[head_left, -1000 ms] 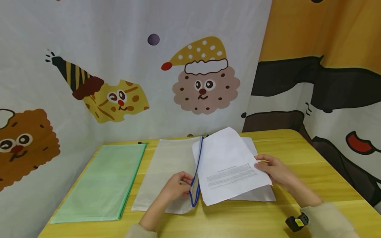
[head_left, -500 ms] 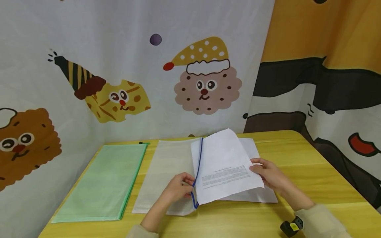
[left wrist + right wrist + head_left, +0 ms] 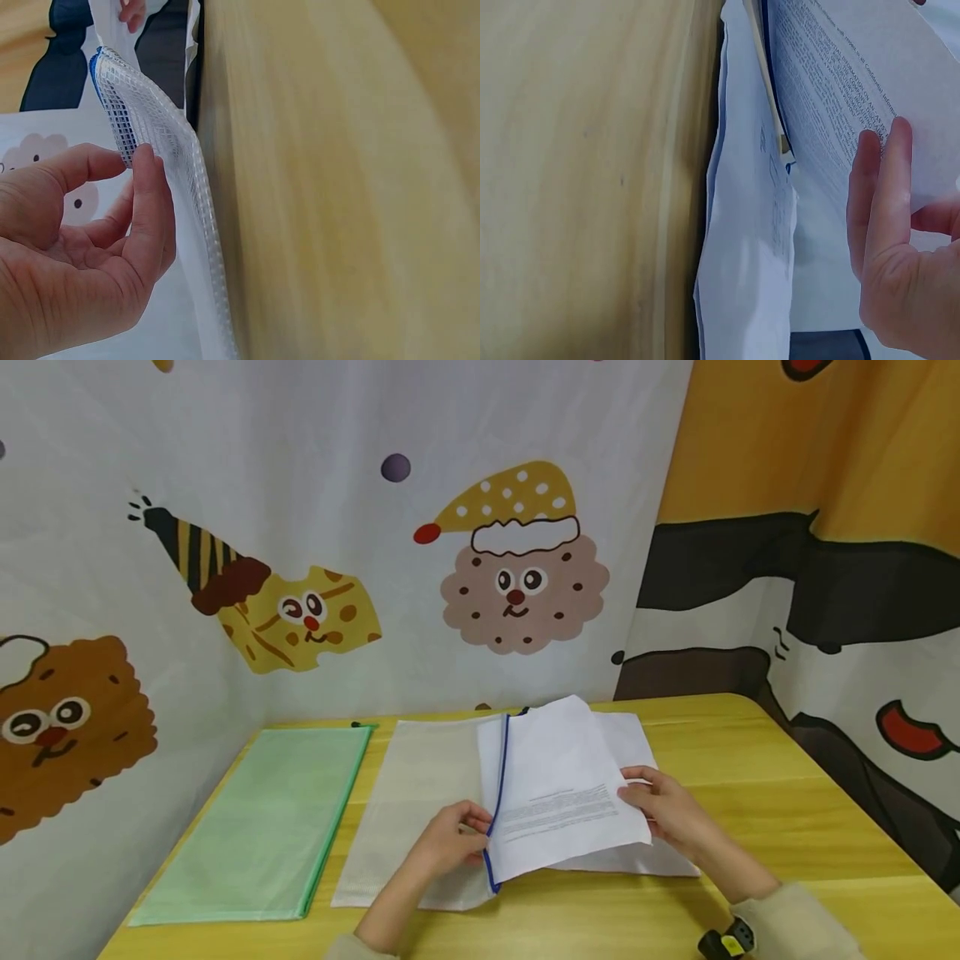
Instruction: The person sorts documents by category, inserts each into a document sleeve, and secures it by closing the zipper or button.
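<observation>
1. from my end, the right hand [image 3: 667, 810] has just shifted leftward with the white printed paper sheet [image 3: 555, 810], bringing it closer to the left hand [image 3: 450, 839].
2. a longer white strip now shows left of the blue zip edge [image 3: 502, 777]; i read that as paper going further in, though most of the sheet is outside.
3. the zip edge, gaping a second ago, now lies closer against the sheet; i judge the opening has less slack and could catch a corner.
4. i see the left hand pinching the rim of the whitish translucent mesh pouch [image 3: 420, 777] between thumb and fingers.
5. the right hand grasps the printed sheet by its right side, thumb against fingers; the sheet leans across the pouch's opening, tilted above the desk [image 3: 750, 793].
6. the mesh pouch seems to hold that white strip; i can't tell how deep it reaches.
7. under the printed sheet, more white paper [image 3: 630, 739] rests on the desk.
8. the flat pale green zip pouch [image 3: 255, 818] lies at the far left, well apart from both hands; i can't make out any contents.
</observation>
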`<move>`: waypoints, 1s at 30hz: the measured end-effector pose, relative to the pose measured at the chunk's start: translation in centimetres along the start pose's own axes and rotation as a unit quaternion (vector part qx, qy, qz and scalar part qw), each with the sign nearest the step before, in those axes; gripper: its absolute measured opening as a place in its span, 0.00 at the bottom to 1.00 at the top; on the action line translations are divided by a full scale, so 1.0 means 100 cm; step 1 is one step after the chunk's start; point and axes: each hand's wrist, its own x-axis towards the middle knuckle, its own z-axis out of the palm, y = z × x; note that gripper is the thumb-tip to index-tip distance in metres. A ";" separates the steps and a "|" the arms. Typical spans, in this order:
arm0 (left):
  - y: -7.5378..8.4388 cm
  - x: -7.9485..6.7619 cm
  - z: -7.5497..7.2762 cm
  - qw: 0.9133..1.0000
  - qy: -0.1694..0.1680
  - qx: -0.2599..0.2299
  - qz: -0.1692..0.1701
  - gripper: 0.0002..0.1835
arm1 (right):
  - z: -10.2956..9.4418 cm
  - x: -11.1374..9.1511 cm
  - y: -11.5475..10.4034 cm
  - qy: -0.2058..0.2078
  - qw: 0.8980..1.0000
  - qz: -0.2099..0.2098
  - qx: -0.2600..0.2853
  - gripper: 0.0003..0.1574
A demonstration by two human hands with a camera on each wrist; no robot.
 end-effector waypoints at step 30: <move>0.000 -0.005 -0.003 1.000 0.005 0.004 0.009 0.14 | 0.022 -0.003 -0.002 -0.060 0.998 -0.002 -0.008 0.38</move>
